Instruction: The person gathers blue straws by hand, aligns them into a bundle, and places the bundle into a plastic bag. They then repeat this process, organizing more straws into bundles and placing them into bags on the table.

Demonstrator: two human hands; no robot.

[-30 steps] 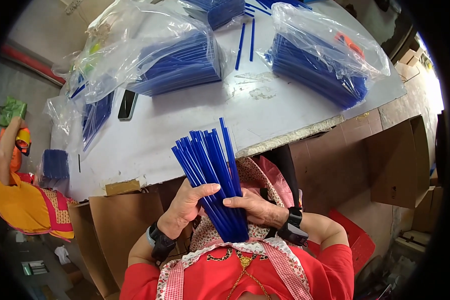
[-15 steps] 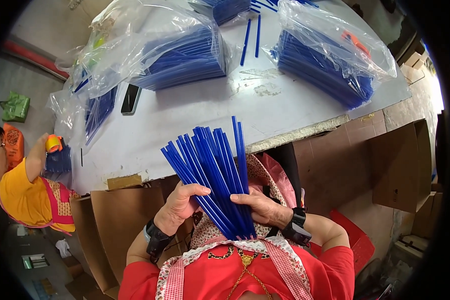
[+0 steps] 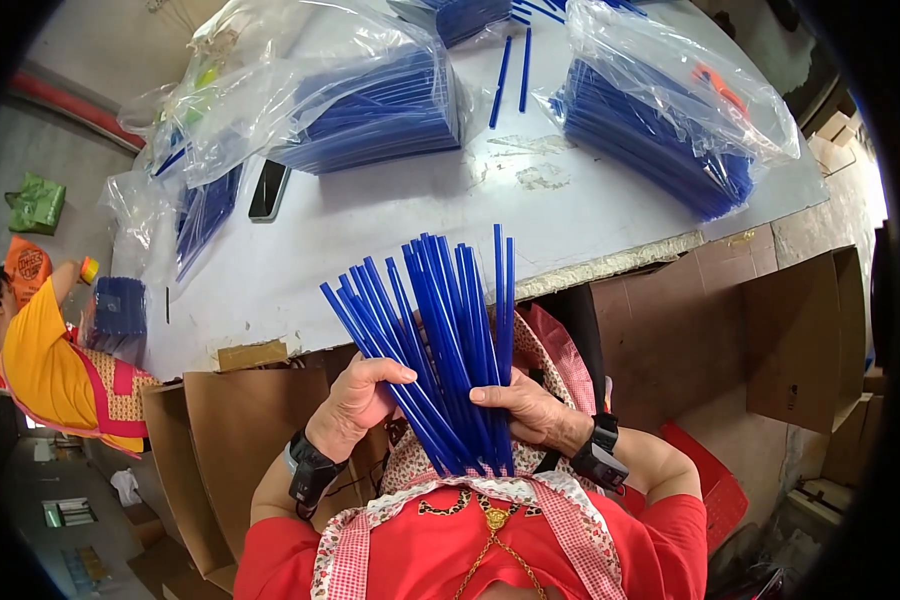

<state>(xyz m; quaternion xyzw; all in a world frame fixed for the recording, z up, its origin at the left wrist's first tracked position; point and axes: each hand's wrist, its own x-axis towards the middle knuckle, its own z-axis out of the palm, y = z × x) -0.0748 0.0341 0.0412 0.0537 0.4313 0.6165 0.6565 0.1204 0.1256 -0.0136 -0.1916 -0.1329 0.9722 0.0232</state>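
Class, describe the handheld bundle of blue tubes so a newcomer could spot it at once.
Find the white tabletop, then its near edge. In front of it, the left hand and right hand grip a bundle of slim blue tubes. Unlike the bagged stacks beyond, it is unwrapped, off the tabletop, with its upper ends fanned out.

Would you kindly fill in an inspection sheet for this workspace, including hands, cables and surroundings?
Surface: white table, scuffed patches, ragged front edge.
Job's things: blue sticks, upper ends fanned out.
Clutter: phone; left bagged stack and right bagged stack of blue sticks, two loose sticks between.
Hands: left hand and right hand both grip the blue sticks.
Cables: none clearly identifiable.
Surroundings: left cardboard box, right cardboard box; co-worker in yellow, far left.
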